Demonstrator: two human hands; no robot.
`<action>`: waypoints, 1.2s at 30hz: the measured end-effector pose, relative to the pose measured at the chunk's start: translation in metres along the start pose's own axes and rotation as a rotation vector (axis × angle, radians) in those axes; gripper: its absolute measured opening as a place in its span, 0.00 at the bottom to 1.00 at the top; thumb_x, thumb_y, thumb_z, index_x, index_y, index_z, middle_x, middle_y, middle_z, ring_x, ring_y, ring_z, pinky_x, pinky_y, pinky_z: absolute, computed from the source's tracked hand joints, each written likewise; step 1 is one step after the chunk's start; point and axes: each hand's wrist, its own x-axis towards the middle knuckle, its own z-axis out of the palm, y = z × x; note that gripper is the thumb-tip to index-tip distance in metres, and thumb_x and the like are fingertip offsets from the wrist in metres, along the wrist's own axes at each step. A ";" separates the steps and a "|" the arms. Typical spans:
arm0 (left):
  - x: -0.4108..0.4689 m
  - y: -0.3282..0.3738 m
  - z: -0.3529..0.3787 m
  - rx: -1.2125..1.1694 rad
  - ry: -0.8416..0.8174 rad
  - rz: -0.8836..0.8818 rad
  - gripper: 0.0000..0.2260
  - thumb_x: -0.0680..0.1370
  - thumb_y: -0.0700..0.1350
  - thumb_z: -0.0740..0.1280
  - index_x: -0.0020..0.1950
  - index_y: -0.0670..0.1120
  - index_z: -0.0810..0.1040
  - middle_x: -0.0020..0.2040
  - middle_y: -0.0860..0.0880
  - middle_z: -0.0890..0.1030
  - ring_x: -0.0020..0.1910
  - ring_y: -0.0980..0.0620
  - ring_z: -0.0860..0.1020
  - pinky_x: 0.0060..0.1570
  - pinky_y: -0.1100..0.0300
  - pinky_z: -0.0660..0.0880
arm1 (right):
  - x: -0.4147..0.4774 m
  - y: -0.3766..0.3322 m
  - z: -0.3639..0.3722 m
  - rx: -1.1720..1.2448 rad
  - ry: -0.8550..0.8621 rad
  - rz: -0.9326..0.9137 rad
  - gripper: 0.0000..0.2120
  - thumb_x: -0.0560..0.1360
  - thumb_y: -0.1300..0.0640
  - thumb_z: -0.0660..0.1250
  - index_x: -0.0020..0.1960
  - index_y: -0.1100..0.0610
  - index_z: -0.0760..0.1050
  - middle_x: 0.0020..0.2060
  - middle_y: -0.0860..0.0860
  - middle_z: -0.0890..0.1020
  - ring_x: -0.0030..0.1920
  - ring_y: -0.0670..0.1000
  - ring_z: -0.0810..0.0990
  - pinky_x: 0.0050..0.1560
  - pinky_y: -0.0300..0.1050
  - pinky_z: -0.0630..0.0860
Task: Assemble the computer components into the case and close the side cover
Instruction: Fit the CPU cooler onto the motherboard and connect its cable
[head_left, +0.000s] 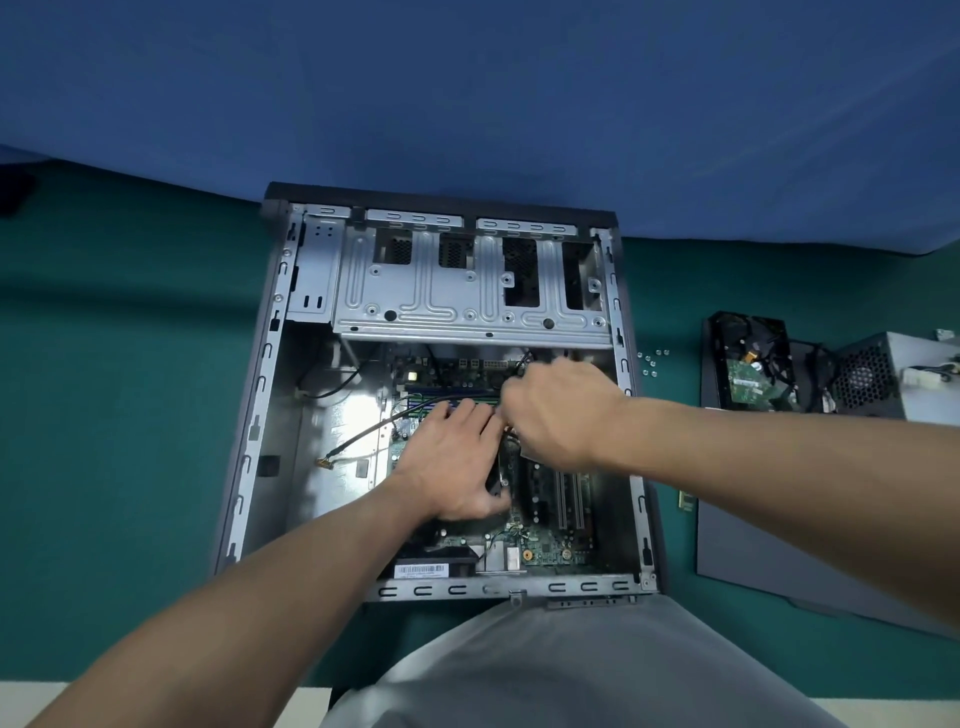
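In the head view the case (436, 395) lies open on the green surface (130, 364), with both hands over the board (545, 551) in its near half. The left hand (452, 462) presses flat on a dark part, fingers spread. The right hand (561, 410), just beyond it, is curled; what its grip holds I cannot tell. The cover (779, 561), drive (748, 364) and supply (893, 374) wait to the right.

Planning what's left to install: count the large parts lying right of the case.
3: the hard drive at the back, the power supply just right of it, the side cover in front of both. Others may lie beyond the frame edge.
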 end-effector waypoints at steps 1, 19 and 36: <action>0.000 0.000 0.000 0.002 0.013 0.001 0.39 0.70 0.70 0.53 0.68 0.41 0.64 0.61 0.42 0.72 0.59 0.44 0.69 0.61 0.46 0.66 | 0.004 0.004 -0.001 0.221 -0.057 0.184 0.09 0.79 0.58 0.57 0.47 0.59 0.74 0.50 0.60 0.79 0.48 0.62 0.77 0.42 0.48 0.71; 0.000 -0.001 0.001 -0.011 0.029 0.002 0.38 0.69 0.70 0.54 0.66 0.42 0.67 0.58 0.43 0.73 0.56 0.45 0.69 0.59 0.46 0.67 | 0.018 0.012 -0.006 0.320 -0.027 0.244 0.14 0.78 0.57 0.60 0.34 0.56 0.64 0.32 0.53 0.69 0.36 0.58 0.72 0.37 0.46 0.68; 0.001 -0.001 0.005 -0.017 0.035 0.010 0.40 0.69 0.71 0.54 0.68 0.41 0.63 0.60 0.42 0.72 0.58 0.44 0.69 0.61 0.45 0.67 | 0.013 0.005 -0.004 0.420 -0.134 0.314 0.11 0.76 0.57 0.59 0.36 0.56 0.65 0.33 0.52 0.68 0.32 0.52 0.69 0.41 0.45 0.69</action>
